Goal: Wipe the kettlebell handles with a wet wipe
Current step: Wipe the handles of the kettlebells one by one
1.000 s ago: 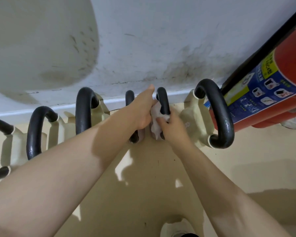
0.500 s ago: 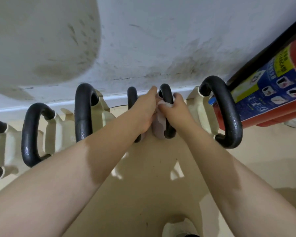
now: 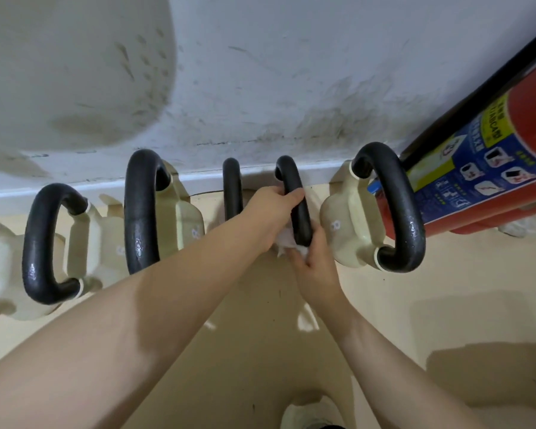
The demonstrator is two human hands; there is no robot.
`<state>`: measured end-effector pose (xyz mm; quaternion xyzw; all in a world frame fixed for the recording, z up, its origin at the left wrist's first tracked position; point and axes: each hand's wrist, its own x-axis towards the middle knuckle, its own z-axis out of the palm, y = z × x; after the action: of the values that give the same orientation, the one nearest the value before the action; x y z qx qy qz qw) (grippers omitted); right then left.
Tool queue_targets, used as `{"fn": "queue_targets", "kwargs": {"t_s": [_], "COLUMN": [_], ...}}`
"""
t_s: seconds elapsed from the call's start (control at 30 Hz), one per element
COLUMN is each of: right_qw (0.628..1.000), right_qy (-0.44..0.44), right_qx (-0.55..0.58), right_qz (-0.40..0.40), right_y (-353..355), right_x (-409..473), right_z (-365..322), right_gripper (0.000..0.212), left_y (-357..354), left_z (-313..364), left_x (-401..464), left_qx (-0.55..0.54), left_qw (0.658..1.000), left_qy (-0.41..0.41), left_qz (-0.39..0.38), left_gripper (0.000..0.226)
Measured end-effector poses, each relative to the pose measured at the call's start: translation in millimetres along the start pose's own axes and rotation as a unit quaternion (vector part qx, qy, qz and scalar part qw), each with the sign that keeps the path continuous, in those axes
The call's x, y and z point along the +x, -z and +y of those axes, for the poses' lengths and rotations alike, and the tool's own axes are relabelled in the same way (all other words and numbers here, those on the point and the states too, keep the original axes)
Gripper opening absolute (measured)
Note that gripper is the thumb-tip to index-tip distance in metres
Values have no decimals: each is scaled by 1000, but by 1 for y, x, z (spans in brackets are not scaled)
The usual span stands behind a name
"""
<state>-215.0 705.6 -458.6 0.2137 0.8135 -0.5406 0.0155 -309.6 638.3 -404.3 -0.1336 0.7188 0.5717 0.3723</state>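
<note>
Against the wall, in a row of cream kettlebells on the floor, the black handle (image 3: 294, 202) being cleaned is arching with its long axis running away from the person. At its upper stretch the left hand (image 3: 270, 212) is curling round the bar, steadying it, while the right hand (image 3: 314, 261) is pinching the wet wipe (image 3: 287, 243) against the near end, so the unwiped length is probably lying up and away from that grip.

— Where are the hands?
— Both bare arms reach forward, converging. The left hand (image 3: 271, 212) curls its fingers (image 3: 293, 196) round a black handle (image 3: 294, 199).
— The other?
— The right hand (image 3: 314, 264), just below, pinches a white wipe (image 3: 287, 241) against it.
</note>
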Motion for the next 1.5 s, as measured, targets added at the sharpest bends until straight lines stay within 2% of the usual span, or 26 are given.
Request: {"fn": "queue_targets", "kwargs": {"t_s": [0.1, 0.17, 0.23, 0.33, 0.47, 0.53, 0.6, 0.67, 0.77, 0.8, 0.87, 0.93, 1.0, 1.03, 1.1, 1.17, 1.2, 1.23, 1.33, 1.43, 1.47, 1.5], "right_qw": [997, 994, 996, 998, 995, 983, 981, 982, 974, 973, 975, 975, 956, 939, 907, 900, 903, 907, 925, 881, 877, 890], "right_qy": [-28, -30, 15, 57, 34, -41, -31, -36, -24, -12, 34, 112, 232, 287, 362, 347, 327, 312, 251, 310, 306, 274], "right_qx": [50, 94, 77, 17, 77, 168, 183, 183, 142, 106, 47, 13, -83, -137, -214, -240, -240, -240, -248, -291, -290, -268], "right_qz": [-46, -54, -35, -36, -50, -64, -49, 20, 177, 205, 213, 191, 161, 134, 25, -106, -144, -152, -142, -208, -231, -246], "right_y": [5, 2, -4, -4, 5, -2, 0, 13, 28, 32, 38, 45, 46, 43, 37, 39, 42, 45, 46, 41, 43, 47], "right_x": [15, 21, 4, -9, 8, 2, -7, 1, 23, 28, 36, 39, 41, 42, 48, 56, 64, 72, 91, 85, 82, 82], "right_z": [1, -6, -3, 7, 3, -7, 0, -3, -11, -11, -12, -19, -25, -29, -30, -32, -34, -36, -46, -51, -49, -47], "right_gripper": [34, 37, 44, 36, 34, 48, 59, 54, 34, 29, 32, 37, 33, 30, 32, 45, 52, 55, 47, 49, 48, 47], "left_y": [-8, -8, -6, -3, 1, 3, 4, 5, 6, 7, 7, 7, 6, 6, 7, 9, 10, 9, 6, 4, 3, 2], "left_z": [1, 2, 4, 5, 3, 2, 3, 3, 3, 2, -3, -11, -18, -20, -22, -23, -24, -24, -29, -39, -43, -45], "left_x": [4, 5, 5, 4, 8, 9, 10, 14, 14, 13, 11, 8, 5, 2, -3, -7, -9, -11, -15, -24, -28, -32], "left_qx": [12, 31, 33, 52, 37, 34, 36, 20, -27, -28, -13, -6, -5, -1, 14, 25, 28, 30, 35, 77, 86, 89], "left_qw": [1000, 999, 999, 999, 999, 999, 999, 999, 998, 998, 998, 998, 997, 997, 996, 994, 994, 993, 994, 991, 990, 989], "left_qy": [-15, -15, -7, 3, -8, -12, -15, -14, 7, 10, 8, 3, -12, -22, -45, -57, -59, -57, -50, -66, -74, -82], "left_qz": [16, 29, 18, 6, -6, -9, -15, -31, -59, -64, -65, -65, -73, -78, -81, -88, -92, -95, -89, -86, -86, -84], "left_gripper": [29, 30, 32, 32, 28, 22, 22, 28, 36, 38, 38, 38, 35, 32, 26, 25, 26, 29, 36, 32, 31, 32]}}
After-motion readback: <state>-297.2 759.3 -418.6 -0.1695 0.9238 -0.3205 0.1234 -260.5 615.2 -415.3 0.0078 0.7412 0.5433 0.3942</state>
